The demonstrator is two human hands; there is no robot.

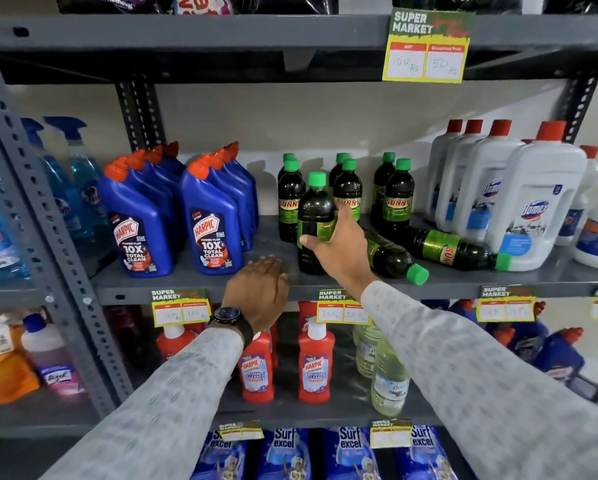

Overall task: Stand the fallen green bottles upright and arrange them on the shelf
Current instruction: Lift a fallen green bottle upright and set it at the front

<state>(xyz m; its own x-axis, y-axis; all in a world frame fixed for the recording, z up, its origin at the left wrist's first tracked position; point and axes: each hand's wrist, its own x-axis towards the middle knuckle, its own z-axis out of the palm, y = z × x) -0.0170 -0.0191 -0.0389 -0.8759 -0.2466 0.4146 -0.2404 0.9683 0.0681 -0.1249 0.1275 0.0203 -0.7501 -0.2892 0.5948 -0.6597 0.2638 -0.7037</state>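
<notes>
My right hand (339, 251) grips a dark green-capped bottle (314, 216), held upright with its base on the grey shelf (186, 289) near the front edge. Behind it stand several upright green bottles (398, 199) in rows. Two more green bottles lie on their sides to the right: one (394, 259) just beside my right wrist, cap toward me, and another (460, 249) pointing right toward the white bottles. My left hand (261, 289) rests flat on the shelf's front edge, holding nothing.
Blue Harpic bottles (210, 230) stand left of the green ones. White Domex bottles (529, 209) crowd the right side, touching the far fallen bottle's cap. Price tags (181, 308) hang on the shelf edge. Red bottles (314, 365) fill the shelf below.
</notes>
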